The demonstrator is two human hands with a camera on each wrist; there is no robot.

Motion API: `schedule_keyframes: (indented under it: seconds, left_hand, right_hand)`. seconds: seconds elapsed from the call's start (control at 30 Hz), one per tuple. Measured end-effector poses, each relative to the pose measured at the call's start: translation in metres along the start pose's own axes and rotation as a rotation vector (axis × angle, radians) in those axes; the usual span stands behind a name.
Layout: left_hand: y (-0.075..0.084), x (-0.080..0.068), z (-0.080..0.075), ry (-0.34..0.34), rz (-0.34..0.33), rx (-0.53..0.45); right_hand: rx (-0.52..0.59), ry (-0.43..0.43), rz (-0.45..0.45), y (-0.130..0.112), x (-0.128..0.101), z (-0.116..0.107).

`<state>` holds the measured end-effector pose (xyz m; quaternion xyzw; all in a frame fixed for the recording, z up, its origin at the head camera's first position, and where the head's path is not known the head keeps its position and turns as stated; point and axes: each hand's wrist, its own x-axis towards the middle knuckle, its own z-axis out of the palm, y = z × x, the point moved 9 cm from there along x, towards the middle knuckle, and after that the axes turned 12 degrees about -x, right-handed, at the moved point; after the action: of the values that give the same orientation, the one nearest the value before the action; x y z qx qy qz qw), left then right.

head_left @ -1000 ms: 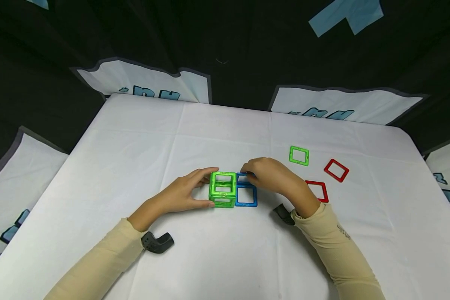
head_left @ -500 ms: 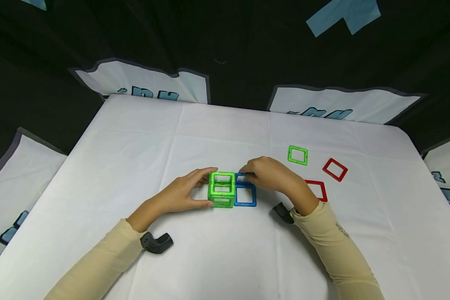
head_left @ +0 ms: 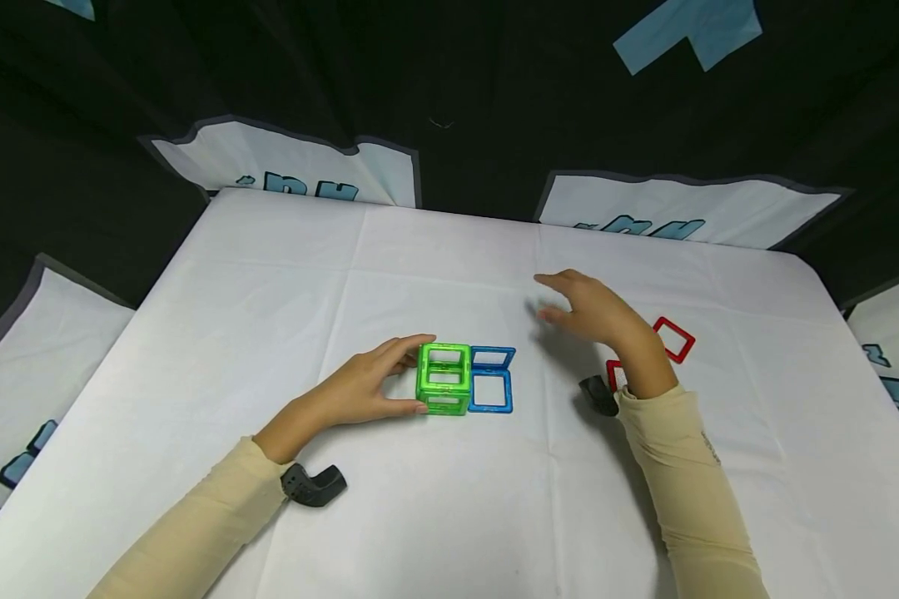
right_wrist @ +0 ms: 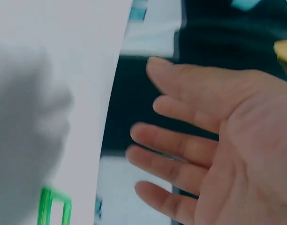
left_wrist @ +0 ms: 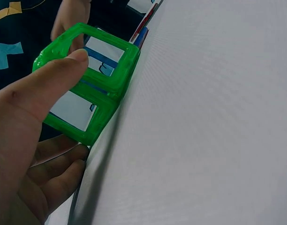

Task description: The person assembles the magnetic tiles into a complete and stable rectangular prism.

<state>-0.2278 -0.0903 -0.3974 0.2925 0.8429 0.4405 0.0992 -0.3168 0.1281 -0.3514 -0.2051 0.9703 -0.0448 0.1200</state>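
Note:
My left hand holds a green magnetic-tile cube on the white table, thumb at its near side and fingers at the far side. The left wrist view shows the thumb pressed on the cube's green frame. Joined along the cube's right side are two blue square magnetic tiles: a near one and a tilted one behind it. My right hand hovers over the table to their right, fingers spread and holding nothing. A loose green tile shows below it in the right wrist view; the hand hides it from the head view.
A red square tile lies right of my right forearm. Another red tile is partly covered by that arm. Black wrist mounts sit under both wrists. A dark curtain hangs behind the table's far edge.
My right hand has let go of the far blue tile and moved right and away from me, its fingers opening. That tile now stands tilted by itself. The left hand and cube stay put.

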Motion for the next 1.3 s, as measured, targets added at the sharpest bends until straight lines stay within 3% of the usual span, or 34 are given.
schedule_keyframes:
  seconds: [0.2,0.37,0.47,0.73,0.87,1.0,1.17,1.3]
  left_hand:
    - [0.001,0.000,0.000,-0.001,-0.006,-0.003]
    - [0.001,0.000,0.001,-0.002,0.005,-0.007]
    - [0.001,0.001,0.001,-0.002,0.018,-0.007]
    - [0.001,0.002,0.002,-0.002,0.022,0.000]
    - [0.000,0.000,0.003,-0.012,0.008,0.001]
    - [-0.001,-0.001,0.002,-0.012,0.007,0.002]
    - [0.000,-0.001,0.001,-0.006,0.022,0.007]
    - [0.001,-0.001,0.000,-0.001,0.027,0.004]
  right_hand:
    - [0.001,-0.067,0.124,0.046,0.000,0.004]
    - [0.044,-0.161,0.201,0.069,0.002,0.022]
    - [0.025,-0.180,0.187,0.076,0.003,0.030]
    - [-0.038,-0.126,0.164,0.076,0.002,0.028]
    - [-0.011,-0.056,0.117,0.053,-0.011,0.019]
    - [-0.002,0.076,-0.015,0.012,-0.032,0.003]
    - [-0.085,0.207,-0.204,-0.040,-0.054,-0.007]
    - [-0.161,0.272,-0.294,-0.068,-0.064,-0.008]
